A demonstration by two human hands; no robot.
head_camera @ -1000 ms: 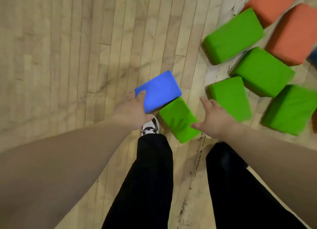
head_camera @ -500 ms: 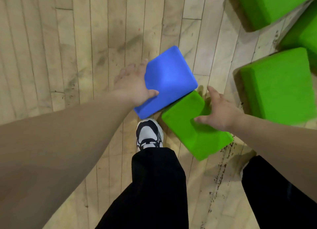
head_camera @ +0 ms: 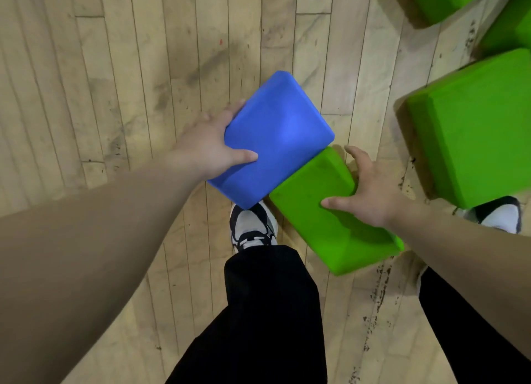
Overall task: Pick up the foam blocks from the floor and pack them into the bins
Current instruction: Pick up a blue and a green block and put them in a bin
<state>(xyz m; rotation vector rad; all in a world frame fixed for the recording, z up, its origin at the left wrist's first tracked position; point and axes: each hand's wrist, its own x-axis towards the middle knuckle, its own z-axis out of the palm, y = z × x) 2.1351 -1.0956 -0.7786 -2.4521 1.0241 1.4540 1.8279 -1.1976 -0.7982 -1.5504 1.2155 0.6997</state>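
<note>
Wooden floor [head_camera: 115,67] below, both blocks nearer than before: the left hand [head_camera: 204,148] grips the blue block [head_camera: 275,136], the right hand [head_camera: 370,191] grips the green block [head_camera: 324,219], edges touching. A bigger green block [head_camera: 471,130] crowds the right.

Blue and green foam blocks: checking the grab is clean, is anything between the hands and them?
Nothing visible. The left hand grips the blue foam block, the right hand the green foam block; no bin is in view.

Left hand [head_camera: 205,150] grips blue block [head_camera: 275,136]; right hand [head_camera: 370,194] grips green block [head_camera: 330,214].
</note>
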